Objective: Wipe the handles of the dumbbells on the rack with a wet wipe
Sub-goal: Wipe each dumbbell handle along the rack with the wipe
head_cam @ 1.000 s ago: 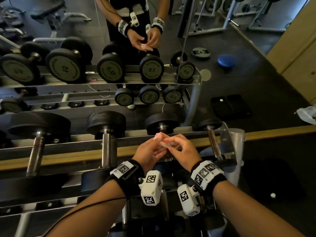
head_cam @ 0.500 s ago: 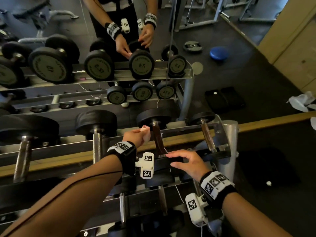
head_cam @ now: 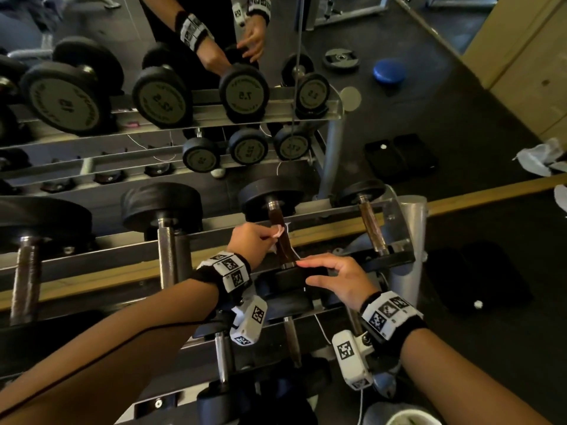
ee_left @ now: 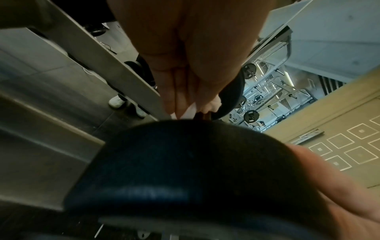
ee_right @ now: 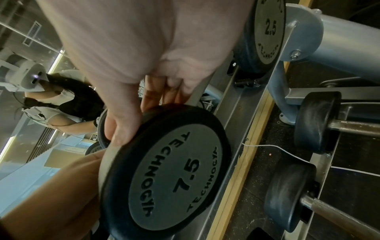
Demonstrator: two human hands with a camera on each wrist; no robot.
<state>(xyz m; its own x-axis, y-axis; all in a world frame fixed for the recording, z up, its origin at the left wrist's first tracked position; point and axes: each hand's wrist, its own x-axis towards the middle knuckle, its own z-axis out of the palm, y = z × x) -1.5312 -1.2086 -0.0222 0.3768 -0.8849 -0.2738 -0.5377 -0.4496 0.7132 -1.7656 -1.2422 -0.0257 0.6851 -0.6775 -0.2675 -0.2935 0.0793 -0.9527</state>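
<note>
The 7.5 dumbbell lies on the top rail of the rack (head_cam: 395,259), its brown handle (head_cam: 284,251) pointing away from me. My left hand (head_cam: 270,237) pinches a crumpled white wet wipe (head_cam: 278,233) and holds it against the left side of that handle, near the far head (head_cam: 270,194). My right hand (head_cam: 310,271) grips the near head (head_cam: 288,279) between thumb and fingers. The right wrist view shows that hand (ee_right: 131,123) curled over the rim of the 7.5 head (ee_right: 176,170). In the left wrist view my left hand (ee_left: 179,100) pinches the wipe (ee_left: 188,112) beyond the dark head (ee_left: 185,170).
A small 2.5 dumbbell (head_cam: 371,228) lies to the right and a bigger one (head_cam: 167,253) to the left. More dumbbells sit on the lower rail (head_cam: 224,357). A mirror behind reflects the rack. White cloths (head_cam: 543,157) lie on the floor at right.
A second ago both hands held the wipe together above the rack. The left hand has since carried it to the 7.5 handle, and the right hand has dropped onto the near head.
</note>
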